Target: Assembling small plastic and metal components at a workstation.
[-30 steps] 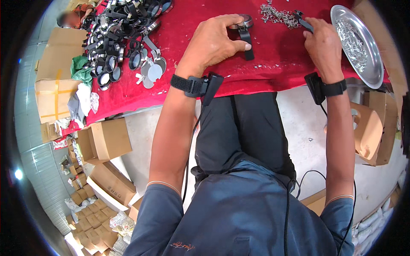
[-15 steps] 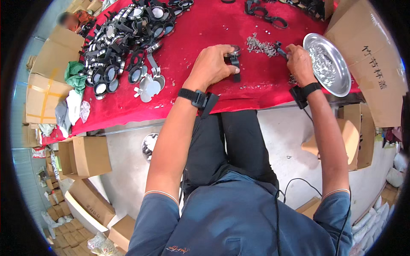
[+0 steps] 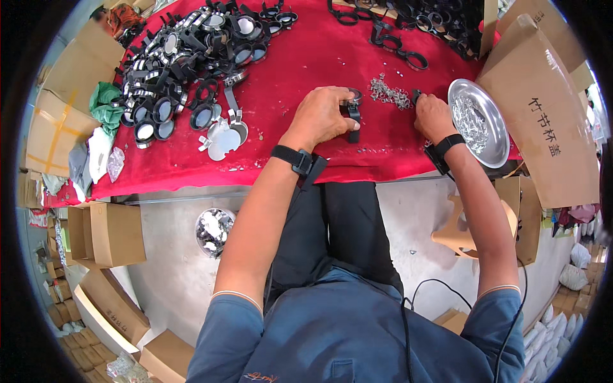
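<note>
My left hand (image 3: 314, 118) grips a black round lid with a strap-like handle (image 3: 355, 131), pressed near the red cloth with thumb and fingers. To its right, my right hand (image 3: 435, 118) is closed around a small dark tool (image 3: 416, 95); only its tip shows, so its kind is unclear. Between the hands and a little beyond them lies a heap of small metal clips (image 3: 387, 94). A round steel tray (image 3: 504, 145) holding more small shiny metal parts stands just right of my right hand.
A large pile of black lids with metal discs (image 3: 172, 70) covers the left of the red-covered table (image 3: 281, 83). Flat silver discs (image 3: 223, 143) lie at its near edge. More black rings (image 3: 389, 42) lie at the far right. A cardboard box (image 3: 543, 121) borders the tray.
My right hand has drawn left and a little nearer to me with the tool. My left hand still holds the lid. The whole view has shifted slightly.
</note>
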Motion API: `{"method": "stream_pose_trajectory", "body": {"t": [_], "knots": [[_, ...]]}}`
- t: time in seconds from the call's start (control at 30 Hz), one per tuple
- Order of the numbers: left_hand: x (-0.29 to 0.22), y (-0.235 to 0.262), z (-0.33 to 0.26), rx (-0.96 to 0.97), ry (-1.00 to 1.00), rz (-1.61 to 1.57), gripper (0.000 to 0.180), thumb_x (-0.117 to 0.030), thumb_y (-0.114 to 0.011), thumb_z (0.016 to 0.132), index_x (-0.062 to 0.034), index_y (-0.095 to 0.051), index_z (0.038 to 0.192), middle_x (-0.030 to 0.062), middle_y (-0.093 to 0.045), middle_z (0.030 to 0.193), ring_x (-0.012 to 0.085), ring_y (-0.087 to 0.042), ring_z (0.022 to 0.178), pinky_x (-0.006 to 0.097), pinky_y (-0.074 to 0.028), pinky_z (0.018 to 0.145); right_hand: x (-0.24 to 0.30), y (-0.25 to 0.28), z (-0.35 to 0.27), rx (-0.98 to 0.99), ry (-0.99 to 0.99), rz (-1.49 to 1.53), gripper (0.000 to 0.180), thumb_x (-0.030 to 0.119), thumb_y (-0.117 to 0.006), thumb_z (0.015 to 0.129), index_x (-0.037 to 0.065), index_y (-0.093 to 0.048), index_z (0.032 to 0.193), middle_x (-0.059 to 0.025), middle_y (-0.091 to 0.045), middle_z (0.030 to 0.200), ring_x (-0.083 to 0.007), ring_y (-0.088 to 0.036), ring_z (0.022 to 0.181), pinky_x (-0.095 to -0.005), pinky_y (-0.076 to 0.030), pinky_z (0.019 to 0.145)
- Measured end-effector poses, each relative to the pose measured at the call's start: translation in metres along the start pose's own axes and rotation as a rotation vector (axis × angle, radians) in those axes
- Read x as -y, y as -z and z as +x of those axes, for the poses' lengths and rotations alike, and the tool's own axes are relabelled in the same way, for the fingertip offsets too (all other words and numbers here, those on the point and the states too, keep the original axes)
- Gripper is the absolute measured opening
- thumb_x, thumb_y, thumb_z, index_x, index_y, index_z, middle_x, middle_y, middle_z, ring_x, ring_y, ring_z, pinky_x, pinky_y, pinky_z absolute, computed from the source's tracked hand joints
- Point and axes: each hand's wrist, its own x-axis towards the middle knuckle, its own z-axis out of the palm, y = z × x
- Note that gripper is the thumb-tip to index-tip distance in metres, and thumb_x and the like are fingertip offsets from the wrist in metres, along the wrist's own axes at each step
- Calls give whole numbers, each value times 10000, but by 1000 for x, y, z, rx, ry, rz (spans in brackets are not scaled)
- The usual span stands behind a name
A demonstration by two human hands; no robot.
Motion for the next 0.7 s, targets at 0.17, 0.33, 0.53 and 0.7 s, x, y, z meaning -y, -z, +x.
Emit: {"method": "stream_pose_trajectory", "body": {"t": [0.17, 0.33, 0.53, 0.7], "knots": [[12, -8, -4, -120, -29, 60, 609, -169, -976, 702, 1, -779, 1253, 190, -770, 1230, 384, -721, 1168, 462, -575, 1039, 13, 9, -2, -125, -184, 273, 234, 83, -701, 895, -79, -757, 1054, -281, -792, 943, -418, -794, 945, -507, -635, 827], [0, -9, -5, -70, -38, 14, 659, -241, -976, 706, 13, -757, 1274, 263, -694, 1403, 409, -696, 1260, 448, -541, 1136, 106, 26, -6, -260, -340, 1060, 252, 112, -754, 915, 39, -817, 1147, -233, -807, 1012, -391, -803, 961, -451, -615, 859], [13, -24, -6, -169, -75, 22, 611, -247, -954, 721, 10, -772, 1245, 253, -711, 1376, 414, -668, 1302, 469, -518, 1155, 127, 50, -5, -94, -323, 1086, 309, 253, -819, 868, 16, -810, 1067, -237, -775, 899, -395, -778, 839, -473, -600, 789], [15, -29, 2, -185, -91, 46, 459, -179, -868, 779, 23, -806, 1186, 268, -748, 1300, 429, -697, 1260, 489, -546, 1118, 146, 56, -2, -161, -334, 849, 373, 324, -873, 833, 15, -817, 1034, -203, -783, 863, -411, -763, 814, -479, -595, 760]]}}
